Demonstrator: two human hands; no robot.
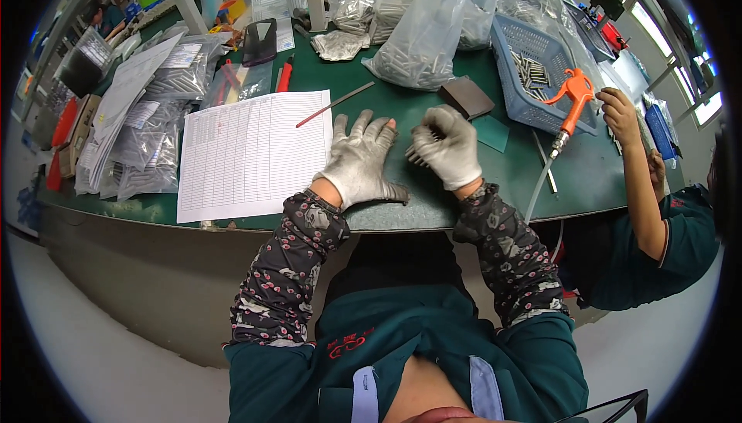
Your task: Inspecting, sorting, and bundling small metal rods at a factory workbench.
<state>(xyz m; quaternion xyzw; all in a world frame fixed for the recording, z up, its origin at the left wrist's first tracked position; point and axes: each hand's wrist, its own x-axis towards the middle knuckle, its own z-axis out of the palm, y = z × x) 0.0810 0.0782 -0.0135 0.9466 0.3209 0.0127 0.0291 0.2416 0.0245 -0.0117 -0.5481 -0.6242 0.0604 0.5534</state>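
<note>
My left hand [357, 159], in a grey-white work glove, lies palm down on the green table with its fingers spread. One fingertip pokes out bare from the glove. Beside it, my gloved right hand [450, 149] is curled round several short metal pins [418, 158], whose ends stick out on its left side. A dark brown block [467, 97] sits just beyond the right hand, and a flat green piece [491, 133] lies to its right. Past my left fingertips is a thin rod [334, 105], partly over a printed table sheet [247, 152].
Clear bags of pins [417, 56] stand at the back. To the right is a blue basket [532, 111] with pins inside and an orange air gun [573, 102] at its rim, its hose trailing down. Bagged parts [151, 149] fill the left. A co-worker's arm [640, 168] reaches in at right.
</note>
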